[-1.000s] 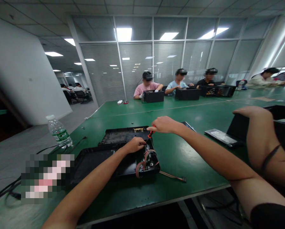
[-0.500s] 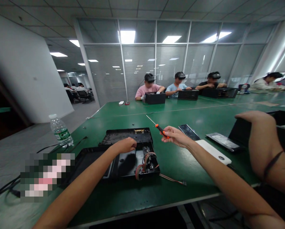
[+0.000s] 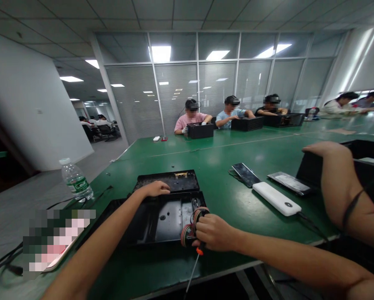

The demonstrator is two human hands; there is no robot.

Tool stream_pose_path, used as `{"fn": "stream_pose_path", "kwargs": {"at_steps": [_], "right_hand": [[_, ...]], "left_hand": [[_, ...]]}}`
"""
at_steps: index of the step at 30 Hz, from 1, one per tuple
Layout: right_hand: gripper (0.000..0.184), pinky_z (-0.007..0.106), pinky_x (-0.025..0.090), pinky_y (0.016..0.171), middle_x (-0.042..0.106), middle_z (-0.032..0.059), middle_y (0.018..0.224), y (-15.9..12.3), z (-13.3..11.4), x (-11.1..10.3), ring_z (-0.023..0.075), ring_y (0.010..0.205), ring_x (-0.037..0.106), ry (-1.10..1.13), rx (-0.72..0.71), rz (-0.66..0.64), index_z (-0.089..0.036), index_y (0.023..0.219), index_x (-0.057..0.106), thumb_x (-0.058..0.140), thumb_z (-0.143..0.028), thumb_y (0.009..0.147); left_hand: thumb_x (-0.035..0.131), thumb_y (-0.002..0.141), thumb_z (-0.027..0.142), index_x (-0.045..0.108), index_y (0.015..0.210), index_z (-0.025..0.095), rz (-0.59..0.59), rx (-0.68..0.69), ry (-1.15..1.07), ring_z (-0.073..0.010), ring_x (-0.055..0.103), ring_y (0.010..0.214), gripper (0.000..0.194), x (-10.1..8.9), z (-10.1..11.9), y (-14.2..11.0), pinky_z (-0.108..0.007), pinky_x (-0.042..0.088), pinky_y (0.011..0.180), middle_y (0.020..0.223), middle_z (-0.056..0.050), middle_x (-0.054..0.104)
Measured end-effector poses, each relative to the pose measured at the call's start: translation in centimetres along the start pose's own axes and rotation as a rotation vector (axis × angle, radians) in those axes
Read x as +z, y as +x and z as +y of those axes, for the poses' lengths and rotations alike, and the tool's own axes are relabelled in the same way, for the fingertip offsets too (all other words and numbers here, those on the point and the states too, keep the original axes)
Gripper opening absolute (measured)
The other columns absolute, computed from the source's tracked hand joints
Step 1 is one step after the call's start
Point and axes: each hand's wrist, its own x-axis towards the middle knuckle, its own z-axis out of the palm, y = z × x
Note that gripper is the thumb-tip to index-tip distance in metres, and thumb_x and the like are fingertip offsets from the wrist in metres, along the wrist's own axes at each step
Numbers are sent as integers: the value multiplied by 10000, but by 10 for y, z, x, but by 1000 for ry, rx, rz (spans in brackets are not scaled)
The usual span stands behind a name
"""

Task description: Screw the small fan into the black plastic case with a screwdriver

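A black, shallow computer case [image 3: 171, 218] lies on the green table in front of me, a black panel [image 3: 187, 181] along its far side. My left hand [image 3: 155, 188] is over the place where panel and case meet, fingers loosely stretched, no object visible in it. At the case's right end my right hand [image 3: 216, 233] is closed round a screwdriver [image 3: 199, 251] with an orange and black handle. Its thin shaft points down toward the table's front edge. Striped ribbon-like cables [image 3: 187, 235] loop beside this hand, partly hidden by it.
On the right are a white power bank [image 3: 276, 198], a dark phone [image 3: 245, 174] and a hard drive [image 3: 289, 183]. A neighbour's arm [image 3: 337, 183] leans there. A water bottle [image 3: 76, 181] stands left, near a pixelated pink-and-white thing [image 3: 63, 241]. Co-workers handle black cases [image 3: 200, 130] opposite.
My right hand has come down and left to the case's cable end. The screwdriver now points toward me instead of away. My left hand has shifted slightly left and its fingers have loosened.
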Motion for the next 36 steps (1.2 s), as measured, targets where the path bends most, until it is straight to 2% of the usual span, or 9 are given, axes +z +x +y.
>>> {"fn": "stream_pose_path", "kwargs": {"at_steps": [3,6,10,17,22,26,29,32,36], "right_hand": [[305,282,253,561,519,23,679,-17,-5,-4,134,627,413,-1,41,38,-163,688,519,399,-365,881],[307,287,255,564,520,27,680,-25,-6,-8,138,631,423,2,105,25,-163,691,529,409,-379,873],[252,279,301,595,558,41,789,-15,18,-2,141,672,464,-12,138,-48,-165,766,560,440,-367,856],[197,302,402,727,587,83,928,40,108,39,195,880,522,-50,122,-98,-136,909,589,562,-276,774],[190,330,422,802,596,104,993,51,146,49,194,927,531,9,260,33,-126,929,593,504,-252,818],[267,364,418,809,596,120,997,7,165,30,196,906,541,51,251,97,-125,945,591,418,-315,870],[281,327,431,764,607,99,976,-31,166,13,168,850,557,124,335,182,-161,912,599,383,-340,885],[271,288,433,720,610,91,970,-43,143,5,155,845,564,219,330,248,-167,929,591,395,-347,877],[370,251,408,634,606,85,961,-23,91,8,141,778,572,249,23,165,-162,955,577,458,-480,808]], "left_hand": [[529,790,328,617,1038,156,-63,16,-6,-141,578,763,315,16,-6,11,-195,399,670,896,-34,651],[587,733,235,638,948,166,-20,68,140,-145,570,742,231,15,0,15,-202,398,670,819,-24,640],[576,758,224,617,849,152,73,173,283,-168,555,823,123,-15,16,9,-233,396,753,847,-54,612],[475,841,304,555,907,168,136,165,368,-163,523,852,171,-70,72,-44,-242,370,767,896,-38,560],[447,857,303,530,855,186,35,140,368,-148,522,771,144,-54,112,-95,-239,365,689,856,-24,543],[444,859,276,512,821,188,-27,166,324,-146,528,753,118,-23,122,-116,-239,362,665,835,-20,549],[470,845,261,515,820,196,-63,183,292,-148,540,760,83,-2,123,-119,-237,363,660,827,-12,565],[544,800,255,539,810,204,-104,176,271,-152,552,761,53,12,120,-115,-232,365,645,821,-2,584],[569,786,341,598,797,197,-182,136,178,-156,562,756,147,11,111,-101,-221,378,637,791,-6,608]]}}
